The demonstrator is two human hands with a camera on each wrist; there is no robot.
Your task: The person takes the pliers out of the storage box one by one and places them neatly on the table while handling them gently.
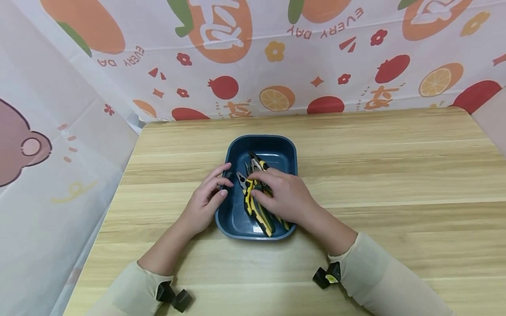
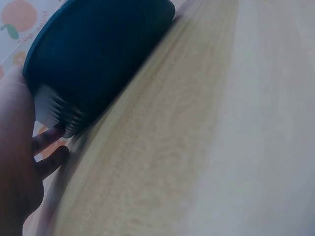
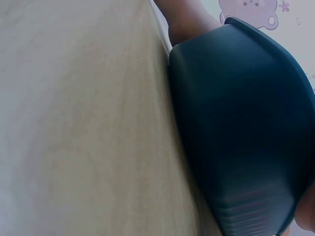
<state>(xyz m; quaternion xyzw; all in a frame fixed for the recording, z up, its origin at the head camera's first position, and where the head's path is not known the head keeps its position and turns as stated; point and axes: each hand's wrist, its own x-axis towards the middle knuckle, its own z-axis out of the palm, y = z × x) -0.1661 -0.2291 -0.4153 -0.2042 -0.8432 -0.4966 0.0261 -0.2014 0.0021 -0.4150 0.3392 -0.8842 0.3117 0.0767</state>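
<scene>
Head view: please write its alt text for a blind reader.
A person's right hand touches yellow-and-black pliers in a blue bin; the left hand rests against the bin's left side. The bin stands on a wooden table before fruit-printed cloth.

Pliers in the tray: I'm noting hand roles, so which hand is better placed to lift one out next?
Probably the right hand: it reaches inside the tray, thumb and fingers at the pliers. The left hand sits at the left rim, seemingly better placed for steadying.
</scene>
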